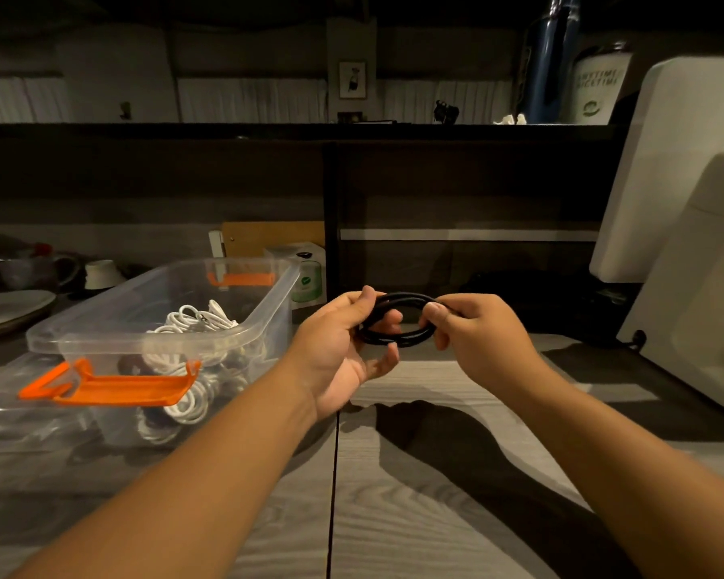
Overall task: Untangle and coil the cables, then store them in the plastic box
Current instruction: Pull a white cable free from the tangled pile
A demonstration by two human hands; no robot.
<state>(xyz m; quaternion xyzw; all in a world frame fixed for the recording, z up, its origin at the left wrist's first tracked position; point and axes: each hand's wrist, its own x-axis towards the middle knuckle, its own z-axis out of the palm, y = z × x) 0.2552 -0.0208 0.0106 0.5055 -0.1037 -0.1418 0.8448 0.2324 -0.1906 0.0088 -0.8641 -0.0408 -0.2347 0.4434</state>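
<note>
Box (264, 323) holds coiled white cables (193, 323).

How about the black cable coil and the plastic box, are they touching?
Apart. The head view shows the black cable coil held right of the plastic box, a gap between.

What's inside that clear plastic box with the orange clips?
Coiled white cables fill the plastic box, with some darker coils showing through its wall. The orange clip and the top cables cover whatever lies beneath them.
</note>
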